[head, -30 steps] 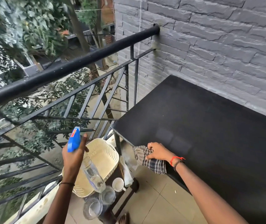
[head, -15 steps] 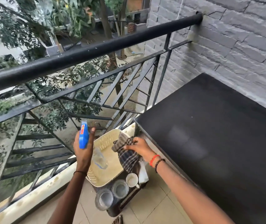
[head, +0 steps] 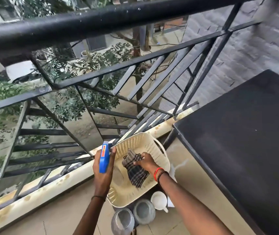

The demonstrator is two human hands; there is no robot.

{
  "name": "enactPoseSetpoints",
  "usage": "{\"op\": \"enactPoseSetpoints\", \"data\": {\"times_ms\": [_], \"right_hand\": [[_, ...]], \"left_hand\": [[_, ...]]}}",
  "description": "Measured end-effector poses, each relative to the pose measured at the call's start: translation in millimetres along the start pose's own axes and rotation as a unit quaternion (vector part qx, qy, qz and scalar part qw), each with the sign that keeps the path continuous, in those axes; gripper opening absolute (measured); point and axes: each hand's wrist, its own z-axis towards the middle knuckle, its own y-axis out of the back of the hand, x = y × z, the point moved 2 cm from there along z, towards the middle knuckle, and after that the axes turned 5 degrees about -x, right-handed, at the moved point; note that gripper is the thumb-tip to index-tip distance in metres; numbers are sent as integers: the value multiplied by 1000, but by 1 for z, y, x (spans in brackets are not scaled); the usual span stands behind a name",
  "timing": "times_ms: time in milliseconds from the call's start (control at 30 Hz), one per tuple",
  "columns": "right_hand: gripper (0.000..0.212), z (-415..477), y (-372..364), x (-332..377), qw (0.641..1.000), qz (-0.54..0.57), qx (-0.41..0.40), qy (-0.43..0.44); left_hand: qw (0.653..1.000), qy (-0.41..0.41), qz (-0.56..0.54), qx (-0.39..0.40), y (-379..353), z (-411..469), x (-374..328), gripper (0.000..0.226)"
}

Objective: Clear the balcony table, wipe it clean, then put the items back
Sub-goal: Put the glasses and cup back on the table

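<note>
The black balcony table [head: 247, 133] stands bare at the right, against the grey brick wall. My left hand [head: 103, 173] grips a spray bottle with a blue head [head: 104, 156]; its clear body is hidden behind the hand. My right hand [head: 146, 162] holds a dark checked cloth [head: 135, 172] inside a cream perforated basket [head: 135, 143] left of the table. Below the basket stand two glass jars [head: 122, 221] [head: 143, 212] and a white cup [head: 159, 200].
A black metal railing [head: 101, 22] with diagonal bars runs across the left and top, over a stained low ledge [head: 38, 192]. Beige floor tiles [head: 194, 167] lie between the basket and the table. Trees and a street show beyond the railing.
My right hand carried the cloth from the table's front edge leftward into the basket. My left hand kept the spray bottle beside the basket. My view swung left, toward the railing.
</note>
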Motion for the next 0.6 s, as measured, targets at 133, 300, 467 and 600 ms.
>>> {"op": "enactPoseSetpoints", "data": {"times_ms": [133,300,467,600], "right_hand": [[40,18,-9,-11,1000,11,17,-17],[25,39,-12,-25,999,34,4,-26],[19,50,-9,-31,999,-9,-44,-17],[25,48,-7,-28,992,-98,-82,15]], "left_hand": [[1000,-11,14,-7,1,-3,11,20],[999,-30,43,10,-4,0,16,24],[997,-48,60,20,-5,0,21,27],[998,-31,52,3,-4,-2,27,39]]}}
